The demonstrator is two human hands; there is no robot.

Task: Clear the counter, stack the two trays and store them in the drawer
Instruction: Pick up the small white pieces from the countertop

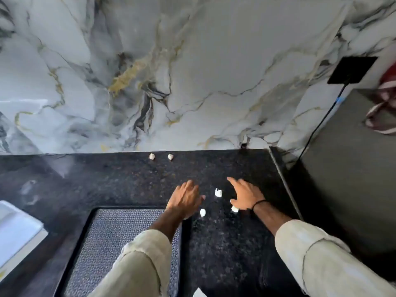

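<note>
A dark tray (92, 221) with a patterned grey liner lies on the black speckled counter (225, 243), near the front edge. My left hand (185, 199) hovers flat over the tray's far right corner, fingers spread, holding nothing. My right hand (245, 195) is spread open over the counter to the right. Between the hands lie small white crumpled scraps: one (218, 192) between them, one (202, 212) by my left wrist, one (234, 209) under the heel of my right hand. Two more small white scraps (152, 156) (170, 156) sit by the wall. Only one tray shows.
A marble wall (192, 71) backs the counter. A white object (17, 230) sits at the left edge. To the right stands a dark grey appliance (347, 168) with a red and white cloth (383, 108) on top and a black cable (321, 123) from a black wall plate (352, 69).
</note>
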